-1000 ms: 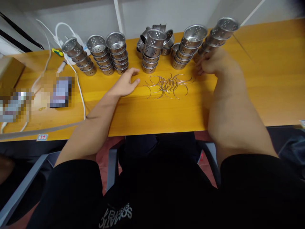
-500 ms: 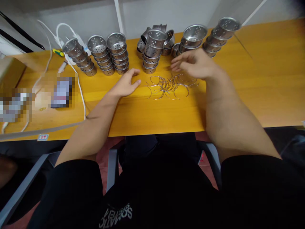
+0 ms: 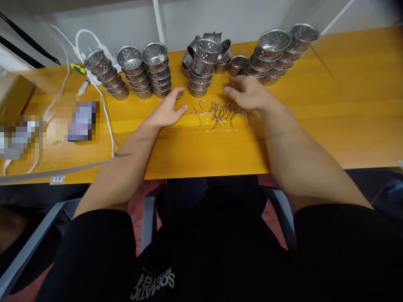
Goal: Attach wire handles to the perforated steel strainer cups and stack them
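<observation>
My left hand (image 3: 170, 108) rests on the table, fingers extended and thumb apart, holding nothing. It lies beside a stack of perforated metal cups (image 3: 162, 79) and left of a loose pile of thin curved wires (image 3: 220, 113). My right hand (image 3: 250, 92) is just beyond the pile's right side, thumb and fingers apart, in front of a leaning stack of perforated cups (image 3: 264, 61). It hides that stack's base; I cannot tell whether they touch. Another leaning stack (image 3: 294, 54) stands close behind on the right. A single short cup (image 3: 238, 65) sits behind my right fingertips.
A middle cup stack (image 3: 200, 77) fronts a heap of tumbled cups (image 3: 223, 52). Two more stacks stand left, one upright (image 3: 137, 75), one tilted (image 3: 105, 73). A blurred phone-like object (image 3: 82, 121), white cable (image 3: 108, 130) and cardboard box (image 3: 14, 96) occupy the left of the table (image 3: 201, 155).
My right hand has come left from the far-right stack to the front of the neighbouring one. That stack has shifted right, uncovering the short cup. My left hand has stayed put.
</observation>
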Motion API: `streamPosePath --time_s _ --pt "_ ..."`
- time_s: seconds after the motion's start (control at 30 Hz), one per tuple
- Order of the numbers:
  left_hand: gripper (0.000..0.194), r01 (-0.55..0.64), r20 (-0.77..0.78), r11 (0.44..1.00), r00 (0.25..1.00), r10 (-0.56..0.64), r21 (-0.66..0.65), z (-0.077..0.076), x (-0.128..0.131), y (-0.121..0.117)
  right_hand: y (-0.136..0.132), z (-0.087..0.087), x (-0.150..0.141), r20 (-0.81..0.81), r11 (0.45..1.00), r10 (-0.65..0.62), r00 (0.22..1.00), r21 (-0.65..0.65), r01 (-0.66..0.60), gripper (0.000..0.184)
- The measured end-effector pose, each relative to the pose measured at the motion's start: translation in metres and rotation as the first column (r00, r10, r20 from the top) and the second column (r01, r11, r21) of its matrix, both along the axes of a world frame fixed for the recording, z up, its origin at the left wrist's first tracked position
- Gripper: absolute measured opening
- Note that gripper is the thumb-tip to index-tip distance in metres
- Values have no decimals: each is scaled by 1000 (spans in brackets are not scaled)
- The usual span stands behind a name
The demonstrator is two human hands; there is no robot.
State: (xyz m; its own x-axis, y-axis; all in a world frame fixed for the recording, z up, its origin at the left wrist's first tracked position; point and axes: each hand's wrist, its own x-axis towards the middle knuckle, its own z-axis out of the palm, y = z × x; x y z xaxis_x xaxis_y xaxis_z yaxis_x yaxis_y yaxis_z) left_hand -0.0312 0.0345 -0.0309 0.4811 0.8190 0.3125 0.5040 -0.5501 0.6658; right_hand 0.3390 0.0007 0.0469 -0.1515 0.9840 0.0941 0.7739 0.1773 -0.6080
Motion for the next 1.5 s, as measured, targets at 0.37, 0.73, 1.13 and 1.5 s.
streamPosePath --time_s 0.37,0.73,1.13,1.5 --pt "94 53 129 986 991 -33 -158 -11 34 40 -12 20 -5 82 999 -26 996 42 23 39" --pt "54 169 75 975 984 -160 -142 12 99 42 -16 9 -16 -117 954 299 947 42 -297 33" --pt "104 -459 -80 850 867 492 259 52 78 119 -7 2 -15 -79 983 182 980 33 -180 70" --pt "143 -561 -209 818 791 575 125 87 123 89 9 -17 -6 -107 954 284 953 127 -271 45"
